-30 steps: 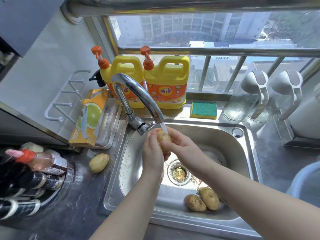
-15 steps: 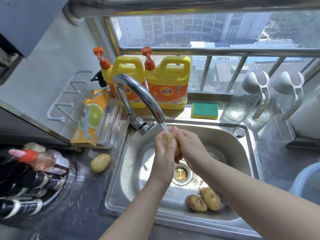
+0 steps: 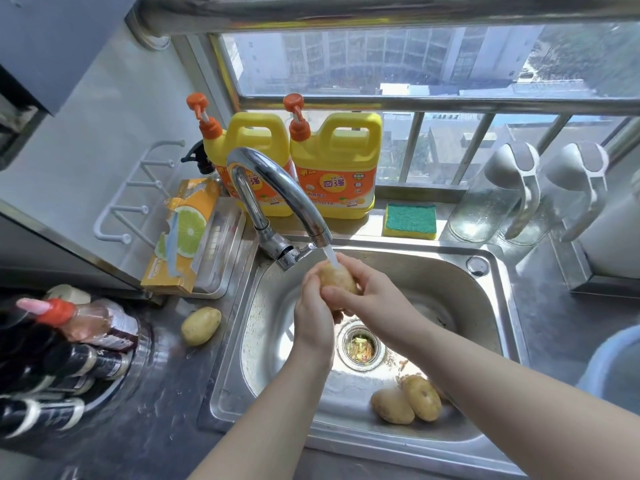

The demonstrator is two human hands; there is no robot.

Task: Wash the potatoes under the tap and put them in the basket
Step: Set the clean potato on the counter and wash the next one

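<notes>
Gripping held potato [image 3: 337, 277] under running tap [image 3: 277, 188] with left hand [image 3: 313, 317] and right hand [image 3: 370, 296], fingers clamped round it, over steel sink [image 3: 433, 268]. Also seeing two sink potatoes [image 3: 393, 407] near drain, loose potato [image 3: 201, 325] on dark wet surface [image 3: 166, 393]. At window ledge: detergent jugs [image 3: 337, 174], sponge [image 3: 410, 220].

The left hand [image 3: 313, 315] and right hand [image 3: 375, 299] cover much of the potato [image 3: 337, 276]. The right frame edge cuts off the blue container [image 3: 613, 362].

奇强 on right yellow detergent jug [image 3: 337, 168], KEON above it
</notes>
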